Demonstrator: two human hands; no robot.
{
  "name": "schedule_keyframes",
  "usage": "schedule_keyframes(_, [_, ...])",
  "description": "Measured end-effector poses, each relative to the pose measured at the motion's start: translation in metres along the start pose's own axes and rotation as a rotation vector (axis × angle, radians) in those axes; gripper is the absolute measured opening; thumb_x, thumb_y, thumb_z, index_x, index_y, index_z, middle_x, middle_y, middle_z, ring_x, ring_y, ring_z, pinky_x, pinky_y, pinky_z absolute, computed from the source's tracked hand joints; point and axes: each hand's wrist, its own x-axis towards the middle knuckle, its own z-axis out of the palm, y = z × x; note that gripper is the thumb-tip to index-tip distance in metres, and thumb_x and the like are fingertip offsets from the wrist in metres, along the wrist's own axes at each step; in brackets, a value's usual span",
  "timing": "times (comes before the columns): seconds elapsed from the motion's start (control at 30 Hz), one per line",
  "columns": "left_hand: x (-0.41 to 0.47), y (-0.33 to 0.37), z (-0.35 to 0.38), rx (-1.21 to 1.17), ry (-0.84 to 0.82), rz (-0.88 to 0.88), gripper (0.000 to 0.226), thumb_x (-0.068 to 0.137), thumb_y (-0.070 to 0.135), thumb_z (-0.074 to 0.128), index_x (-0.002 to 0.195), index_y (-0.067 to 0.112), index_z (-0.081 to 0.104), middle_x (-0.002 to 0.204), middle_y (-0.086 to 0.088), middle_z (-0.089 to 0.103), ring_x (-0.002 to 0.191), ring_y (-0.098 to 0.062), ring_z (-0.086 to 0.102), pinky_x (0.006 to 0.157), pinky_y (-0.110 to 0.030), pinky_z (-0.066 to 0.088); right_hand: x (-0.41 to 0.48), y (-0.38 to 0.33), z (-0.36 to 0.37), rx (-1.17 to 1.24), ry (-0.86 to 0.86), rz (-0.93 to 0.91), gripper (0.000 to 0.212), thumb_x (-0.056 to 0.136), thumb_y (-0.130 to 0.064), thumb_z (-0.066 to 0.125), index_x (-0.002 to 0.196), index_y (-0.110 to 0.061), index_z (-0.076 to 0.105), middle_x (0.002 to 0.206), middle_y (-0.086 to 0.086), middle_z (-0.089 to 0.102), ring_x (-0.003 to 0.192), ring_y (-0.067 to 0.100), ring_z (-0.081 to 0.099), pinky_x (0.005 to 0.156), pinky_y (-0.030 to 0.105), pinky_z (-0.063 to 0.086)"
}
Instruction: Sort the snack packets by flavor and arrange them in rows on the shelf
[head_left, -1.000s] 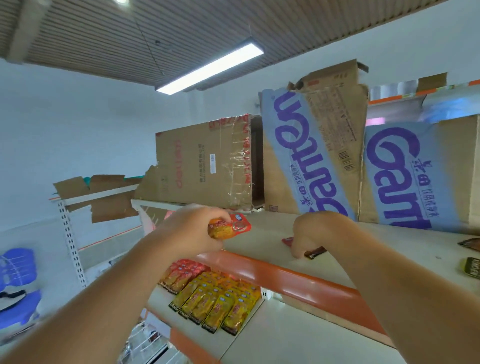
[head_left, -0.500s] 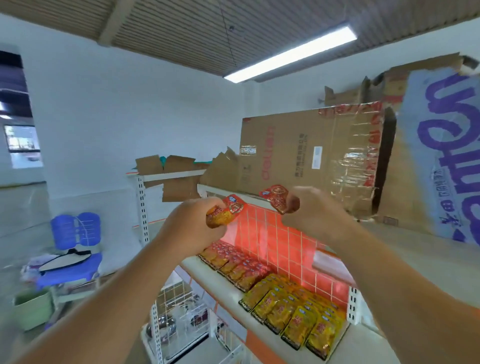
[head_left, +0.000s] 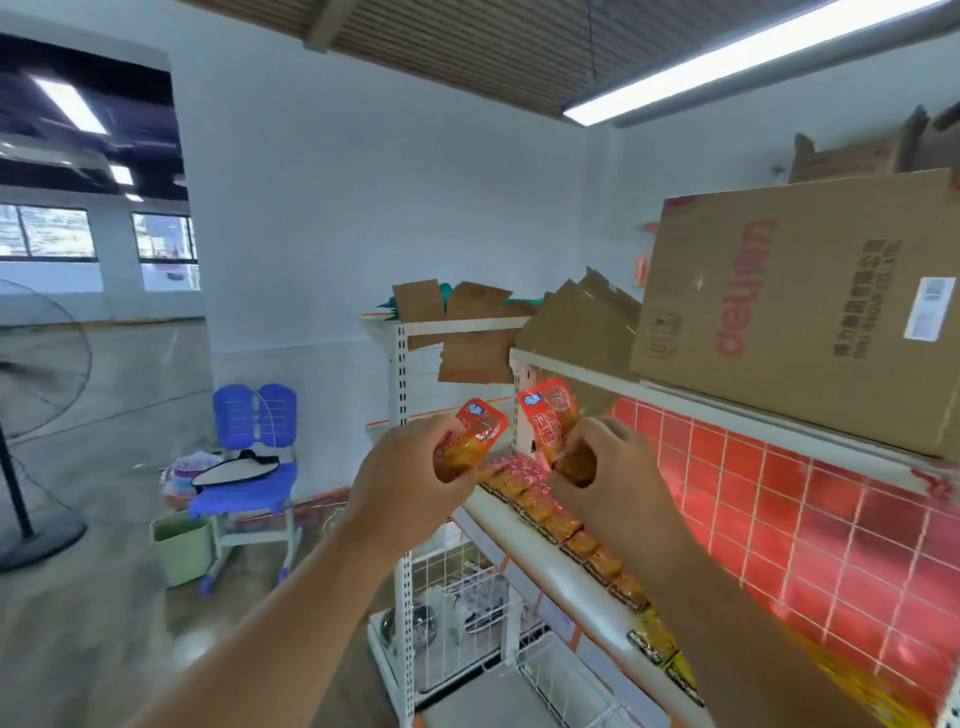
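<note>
My left hand grips a red and orange snack packet by its lower end. My right hand pinches a second red snack packet that stands upright beside the first. Both packets hang in the air above the left end of the white shelf. On that shelf lies a row of red packets, and farther right a row of yellow packets, partly hidden by my right forearm.
A red grid back panel stands behind the shelf. A large cardboard box sits on the top shelf. Wire baskets hang below. On the floor to the left are a blue chair, a green bin and a standing fan.
My right hand lifted a red packet off the top shelf and brought it down beside the packet in my left hand. My view swung left, toward the shelf's left end.
</note>
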Motion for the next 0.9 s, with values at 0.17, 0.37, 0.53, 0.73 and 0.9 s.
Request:
schedule_keyframes(0.17, [0.012, -0.047, 0.03, -0.003, -0.019, -0.034, 0.039, 0.082, 0.05, 0.071, 0.119, 0.04, 0.06, 0.101, 0.022, 0.063, 0.09, 0.0, 0.059, 0.074, -0.021, 0.051, 0.014, 0.03, 0.054, -0.003, -0.007, 0.033, 0.026, 0.076, -0.022, 0.079, 0.082, -0.031, 0.056, 0.1, -0.024, 0.049, 0.098, 0.016, 0.047, 0.079, 0.029, 0.044])
schedule_keyframes(0.37, [0.049, -0.093, 0.091, 0.047, -0.085, -0.029, 0.039, 0.083, 0.054, 0.068, 0.119, 0.043, 0.057, 0.101, 0.022, 0.061, 0.092, 0.001, 0.057, 0.076, -0.022, 0.053, 0.041, 0.097, 0.118, 0.038, -0.025, 0.149, 0.022, 0.074, -0.022, 0.081, 0.081, -0.028, 0.061, 0.096, -0.014, 0.055, 0.089, 0.011, 0.054, 0.076, 0.025, 0.048])
schedule_keyframes(0.53, [0.101, -0.131, 0.154, 0.07, -0.142, -0.039, 0.04, 0.082, 0.055, 0.064, 0.119, 0.043, 0.056, 0.099, 0.026, 0.056, 0.092, 0.006, 0.053, 0.074, -0.015, 0.045, 0.075, 0.162, 0.172, -0.035, -0.017, 0.238, 0.025, 0.072, -0.03, 0.083, 0.088, -0.03, 0.063, 0.096, -0.013, 0.055, 0.089, 0.011, 0.051, 0.076, 0.025, 0.044])
schedule_keyframes(0.73, [0.156, -0.169, 0.228, 0.062, -0.252, -0.119, 0.039, 0.081, 0.053, 0.066, 0.118, 0.046, 0.056, 0.094, 0.029, 0.053, 0.088, 0.004, 0.054, 0.067, -0.01, 0.035, 0.102, 0.231, 0.224, 0.009, -0.085, 0.38, 0.03, 0.069, -0.034, 0.079, 0.074, -0.035, 0.05, 0.087, -0.012, 0.05, 0.077, 0.006, 0.049, 0.061, 0.027, 0.04])
schedule_keyframes(0.9, [0.177, -0.203, 0.286, 0.016, -0.331, -0.146, 0.04, 0.079, 0.051, 0.068, 0.118, 0.043, 0.06, 0.1, 0.024, 0.059, 0.093, -0.001, 0.054, 0.075, -0.018, 0.046, 0.122, 0.272, 0.258, -0.01, -0.181, 0.486, 0.023, 0.068, -0.036, 0.071, 0.069, -0.026, 0.05, 0.079, -0.002, 0.055, 0.066, 0.011, 0.054, 0.05, 0.026, 0.031])
